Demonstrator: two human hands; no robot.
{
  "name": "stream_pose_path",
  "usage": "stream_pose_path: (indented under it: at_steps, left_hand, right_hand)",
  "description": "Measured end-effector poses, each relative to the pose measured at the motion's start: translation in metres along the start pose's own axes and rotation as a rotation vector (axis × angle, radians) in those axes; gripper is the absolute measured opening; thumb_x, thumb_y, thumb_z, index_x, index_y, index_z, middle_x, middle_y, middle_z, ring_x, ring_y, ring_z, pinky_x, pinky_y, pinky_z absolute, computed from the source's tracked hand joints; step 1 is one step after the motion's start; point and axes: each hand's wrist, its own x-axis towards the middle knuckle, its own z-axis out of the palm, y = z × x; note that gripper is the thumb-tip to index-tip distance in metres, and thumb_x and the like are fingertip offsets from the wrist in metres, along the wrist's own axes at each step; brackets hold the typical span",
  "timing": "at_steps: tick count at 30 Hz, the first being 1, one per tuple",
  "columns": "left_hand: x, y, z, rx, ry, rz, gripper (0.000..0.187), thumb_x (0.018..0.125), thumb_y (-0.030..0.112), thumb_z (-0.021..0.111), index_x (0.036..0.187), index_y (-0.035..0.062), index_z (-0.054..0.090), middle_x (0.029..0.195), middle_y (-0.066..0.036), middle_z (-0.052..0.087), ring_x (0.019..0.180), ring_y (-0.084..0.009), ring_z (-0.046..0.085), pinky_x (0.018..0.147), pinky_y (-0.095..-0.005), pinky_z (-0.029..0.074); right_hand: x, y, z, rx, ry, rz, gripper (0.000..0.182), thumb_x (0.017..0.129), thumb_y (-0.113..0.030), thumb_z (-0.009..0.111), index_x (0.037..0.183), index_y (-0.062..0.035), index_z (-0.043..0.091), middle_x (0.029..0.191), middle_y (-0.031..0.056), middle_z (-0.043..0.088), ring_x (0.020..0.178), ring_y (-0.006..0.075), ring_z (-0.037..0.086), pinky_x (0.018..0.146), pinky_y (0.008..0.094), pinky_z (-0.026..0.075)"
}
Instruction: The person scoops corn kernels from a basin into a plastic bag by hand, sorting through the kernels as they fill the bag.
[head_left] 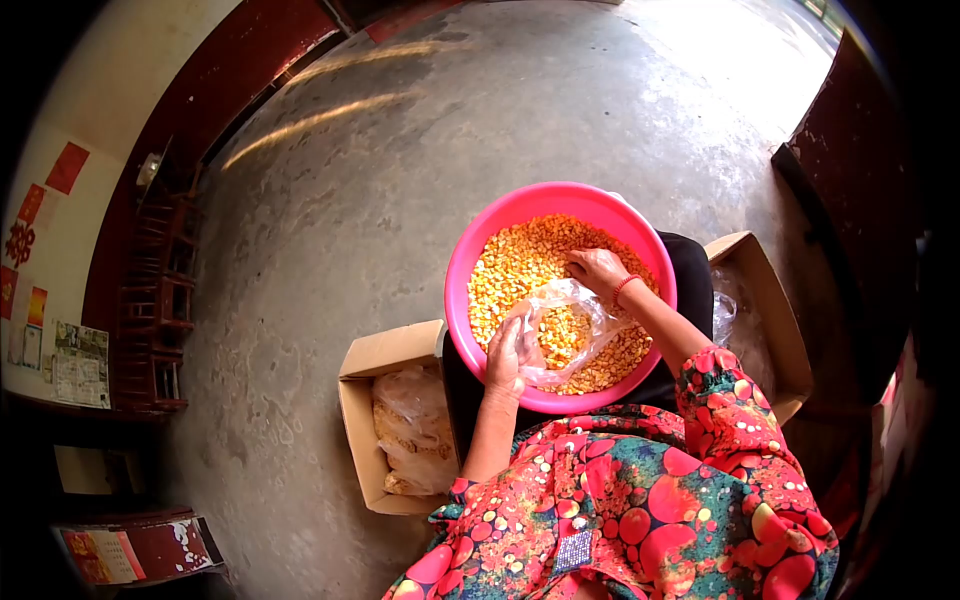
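- Left hand (503, 358): fingers grip the near-left edge of a clear bag (588, 296), which lies open within the pink basin (459, 290).
- Right hand (598, 271): fingers narrowed and bent against the corn kernels (515, 252), beside the bag's far rim; whether any are grasped cannot be told.
- Extent of progress: the open bag appears partly filled, with many kernels loose around it; bags with yellowish contents (408, 437) occupy the left carton (397, 349).
- Right carton (779, 315): contains clear plastic (726, 316), its contents indistinct.

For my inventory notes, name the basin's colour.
The basin is bright pink, seen best in the head view.
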Motion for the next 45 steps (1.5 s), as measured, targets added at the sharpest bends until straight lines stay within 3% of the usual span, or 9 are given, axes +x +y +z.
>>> stream_pose_path:
  at_steps: [3, 7, 10, 19, 25, 33, 38, 41, 45]
  left_hand:
    - [-0.002, 0.0, 0.002, 0.006, -0.001, 0.012, 0.023, 0.086, 0.02, 0.048, 0.102, 0.0065, 0.057, 0.09, 0.0, 0.06, 0.064, -0.0022, 0.051, 0.048, -0.0139, 0.038]
    - [0.0, 0.0, -0.002, -0.01, -0.045, -0.016, 0.021, 0.086, 0.021, 0.048, 0.099, 0.0075, 0.057, 0.084, 0.002, 0.06, 0.059, -0.0015, 0.05, 0.043, -0.013, 0.035]
    - [0.004, -0.005, -0.007, 0.013, -0.005, -0.031, 0.02, 0.086, 0.022, 0.047, 0.097, 0.0091, 0.058, 0.08, 0.003, 0.06, 0.057, -0.0012, 0.05, 0.041, -0.0126, 0.033]
    - [-0.002, 0.003, 0.008, 0.031, 0.139, 0.021, 0.026, 0.087, 0.024, 0.043, 0.102, 0.0064, 0.053, 0.087, -0.001, 0.058, 0.073, -0.0086, 0.054, 0.059, -0.0208, 0.044]
    - [0.0, 0.003, 0.003, 0.058, 0.058, 0.082, 0.034, 0.088, 0.023, 0.04, 0.111, 0.0006, 0.051, 0.108, -0.007, 0.055, 0.101, -0.0173, 0.051, 0.09, -0.0292, 0.037]
    - [0.002, 0.0, 0.001, 0.041, 0.017, 0.116, 0.035, 0.089, 0.025, 0.038, 0.113, 0.0017, 0.049, 0.108, -0.007, 0.054, 0.099, -0.0148, 0.05, 0.086, -0.0279, 0.039]
    - [0.005, -0.003, -0.001, 0.002, 0.051, 0.097, 0.034, 0.088, 0.025, 0.039, 0.111, 0.0029, 0.05, 0.101, -0.006, 0.056, 0.091, -0.015, 0.053, 0.083, -0.0281, 0.04]
    - [0.002, -0.001, 0.0, 0.015, 0.074, 0.072, 0.031, 0.088, 0.026, 0.041, 0.107, 0.0046, 0.052, 0.093, -0.005, 0.059, 0.078, -0.0113, 0.055, 0.064, -0.0219, 0.044]
    - [-0.002, 0.002, 0.004, -0.018, 0.078, 0.059, 0.027, 0.088, 0.027, 0.042, 0.101, 0.0058, 0.053, 0.073, -0.003, 0.057, 0.049, -0.004, 0.045, 0.037, -0.0135, 0.025]
  right_hand:
    - [0.0, 0.001, -0.003, -0.033, -0.07, 0.031, 0.013, 0.078, -0.017, 0.051, 0.081, -0.0048, 0.055, 0.071, 0.0154, 0.058, 0.067, 0.0328, 0.055, 0.063, 0.0389, 0.045]
    - [0.008, 0.008, 0.004, 0.4, 0.299, 0.254, 0.019, 0.084, -0.019, 0.048, 0.074, -0.0035, 0.052, 0.062, 0.01, 0.053, 0.052, 0.0208, 0.048, 0.051, 0.0302, 0.04]
    - [0.007, -0.008, -0.023, 1.415, 0.334, 0.724, 0.021, 0.087, -0.024, 0.046, 0.073, -0.0102, 0.051, 0.056, -0.0038, 0.042, 0.043, 0.0052, 0.032, 0.039, 0.0181, 0.025]
    - [-0.018, -0.094, -0.039, 1.773, 0.013, 0.523, 0.02, 0.088, -0.026, 0.045, 0.076, -0.0107, 0.049, 0.058, -0.004, 0.042, 0.043, 0.0031, 0.031, 0.037, 0.0159, 0.024]
    - [-0.033, -0.122, -0.009, 1.61, 0.011, 0.446, 0.019, 0.086, -0.022, 0.046, 0.077, -0.0066, 0.052, 0.062, -0.0006, 0.047, 0.051, 0.0088, 0.043, 0.048, 0.021, 0.036]
    - [-0.043, -0.128, -0.011, 1.273, -0.029, 0.254, 0.022, 0.085, -0.019, 0.049, 0.076, -0.0015, 0.058, 0.075, 0.0034, 0.059, 0.075, 0.0098, 0.054, 0.071, 0.024, 0.042]
    - [-0.04, -0.111, -0.041, 0.379, 0.258, 0.043, 0.008, 0.075, -0.012, 0.059, 0.073, -0.0045, 0.058, 0.073, 0.0055, 0.056, 0.075, 0.019, 0.054, 0.069, 0.0302, 0.041]
    - [-0.046, -0.099, -0.062, -0.096, 0.316, 0.031, 0.023, 0.066, -0.011, 0.062, 0.088, -0.0126, 0.056, 0.093, 0.0065, 0.054, 0.096, 0.0252, 0.047, 0.083, 0.0391, 0.031]
    - [-0.061, -0.07, -0.068, -0.299, 0.202, 0.195, 0.043, 0.062, -0.01, 0.064, 0.102, -0.0118, 0.051, 0.099, 0.0076, 0.054, 0.099, 0.0264, 0.048, 0.081, 0.0399, 0.034]
